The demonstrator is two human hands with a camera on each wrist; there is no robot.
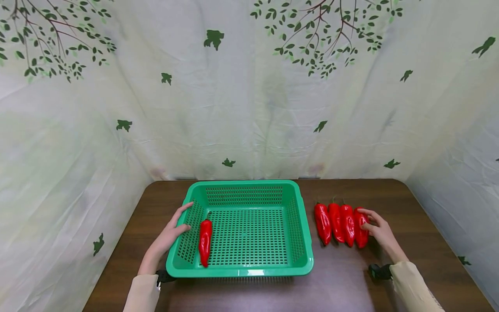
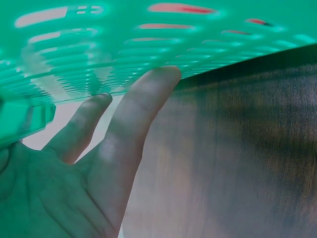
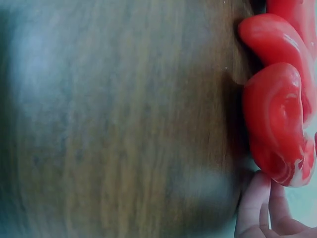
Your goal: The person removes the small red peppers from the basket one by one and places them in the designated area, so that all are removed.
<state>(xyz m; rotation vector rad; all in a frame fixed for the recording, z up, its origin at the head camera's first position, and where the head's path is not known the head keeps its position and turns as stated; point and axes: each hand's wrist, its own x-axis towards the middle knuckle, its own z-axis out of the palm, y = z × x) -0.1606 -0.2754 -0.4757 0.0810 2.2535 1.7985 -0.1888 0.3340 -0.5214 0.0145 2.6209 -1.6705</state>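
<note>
A green plastic basket (image 1: pixel 249 272) with slotted walls stands on the table. My left hand (image 1: pixel 171 232) grips its left rim, thumb over the edge; in the left wrist view, fingers (image 2: pixel 143 111) lie against the slotted outside. Inside the basket, near its left wall, lies one red pepper (image 1: pixel 205 242). To the right of the basket several red peppers lie side by side on the wood. My right hand (image 1: pixel 378 227) reaches onto the rightmost pepper (image 1: pixel 361 234), thumb and index finger on it. In the right wrist view, nearly straight fingertips meet the side of this pepper (image 3: pixel 275 116).
The brown wooden table (image 1: pixel 335 281) runs back to a pale cloth backdrop (image 1: pixel 249 108) printed with leaves and branches. The other peppers, including the one nearest the basket (image 1: pixel 322 223), lie between the basket and my right hand.
</note>
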